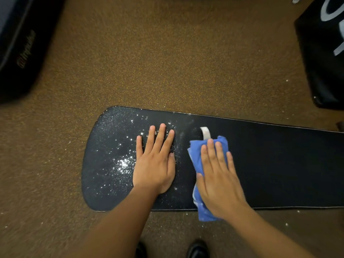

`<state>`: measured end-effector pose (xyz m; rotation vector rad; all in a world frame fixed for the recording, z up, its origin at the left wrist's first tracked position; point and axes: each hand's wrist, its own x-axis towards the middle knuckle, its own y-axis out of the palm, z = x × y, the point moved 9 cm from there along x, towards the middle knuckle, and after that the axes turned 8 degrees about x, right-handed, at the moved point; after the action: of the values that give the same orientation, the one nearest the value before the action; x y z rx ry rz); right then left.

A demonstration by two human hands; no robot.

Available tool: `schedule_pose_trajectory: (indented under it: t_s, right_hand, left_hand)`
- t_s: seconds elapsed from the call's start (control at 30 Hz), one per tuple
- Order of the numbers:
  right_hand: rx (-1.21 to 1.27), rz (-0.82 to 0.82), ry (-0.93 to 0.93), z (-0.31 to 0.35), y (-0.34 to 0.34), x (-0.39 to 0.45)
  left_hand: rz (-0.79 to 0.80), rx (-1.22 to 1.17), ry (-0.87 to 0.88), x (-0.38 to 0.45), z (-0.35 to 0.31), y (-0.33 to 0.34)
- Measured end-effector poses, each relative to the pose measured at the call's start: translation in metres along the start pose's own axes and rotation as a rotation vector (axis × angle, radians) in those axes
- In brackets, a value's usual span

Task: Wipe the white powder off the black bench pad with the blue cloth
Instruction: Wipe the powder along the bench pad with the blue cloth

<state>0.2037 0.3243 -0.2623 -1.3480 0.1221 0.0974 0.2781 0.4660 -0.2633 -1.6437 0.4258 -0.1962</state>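
Observation:
The black bench pad (270,164) runs from the middle of the view off the right edge, its rounded end at the left. White powder (123,164) is scattered over that left end, thickest just left of my left hand. My left hand (155,161) lies flat on the pad, palm down, fingers spread, holding nothing. My right hand (218,177) presses flat on the folded blue cloth (196,159), which lies on the pad to the right of the powder and hangs over the near edge. A white tag (205,132) sticks out of the cloth's far side.
Brown speckled floor (167,62) surrounds the pad, with stray white specks on it. A black padded machine part (20,45) sits at the top left and another black pad with white lettering (323,53) at the top right. Black shoe tips (197,248) show at the bottom.

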Motion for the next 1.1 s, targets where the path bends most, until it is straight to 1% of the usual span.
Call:
schedule_pose_trajectory:
  t_s: [0.13, 0.27, 0.37, 0.47, 0.57, 0.7, 0.77, 0.83, 0.9, 0.97, 1.03, 1.1]
  right_hand:
    - [0.040, -0.009, 0.169, -0.002, -0.005, 0.025]
    - [0.080, -0.016, 0.234, 0.000, -0.006, 0.039]
    - [0.112, -0.028, 0.306, 0.002, -0.011, 0.060]
    - [0.120, -0.046, 0.342, 0.015, -0.014, 0.078]
    - [0.123, -0.043, 0.273, 0.044, -0.006, 0.078]
    - [0.091, 0.005, 0.084, 0.078, 0.008, 0.038]
    - [0.082, 0.031, 0.000, 0.078, 0.012, 0.018]
    - [0.070, 0.026, -0.014, 0.061, 0.009, 0.014]
    - [0.079, 0.028, 0.075, 0.035, 0.002, 0.025]
    - [0.084, 0.010, 0.210, 0.016, -0.006, 0.048]
    - [0.071, -0.040, 0.325, 0.013, -0.011, 0.077]
    - [0.074, -0.078, 0.369, 0.030, -0.011, 0.096]
  left_hand:
    - [0.033, -0.024, 0.006, 0.000, 0.000, 0.000]
    - [0.035, -0.112, 0.037, -0.003, 0.008, -0.012]
    - [-0.015, -0.099, -0.003, -0.008, 0.037, -0.025]
    - [-0.019, -0.032, -0.060, -0.013, 0.070, -0.025]
    - [0.023, 0.004, -0.070, -0.015, 0.081, -0.016]
    - [0.044, 0.006, -0.083, -0.016, 0.079, -0.009]
    - [0.034, 0.005, -0.088, -0.016, 0.079, -0.010]
    - [0.034, 0.011, -0.086, -0.017, 0.080, -0.010]
    - [0.034, 0.011, -0.086, -0.017, 0.079, -0.011]
    - [0.032, 0.010, -0.086, -0.017, 0.079, -0.011]
    - [0.023, 0.006, -0.087, -0.016, 0.079, -0.011]
    - [0.014, 0.000, -0.089, -0.016, 0.079, -0.011]
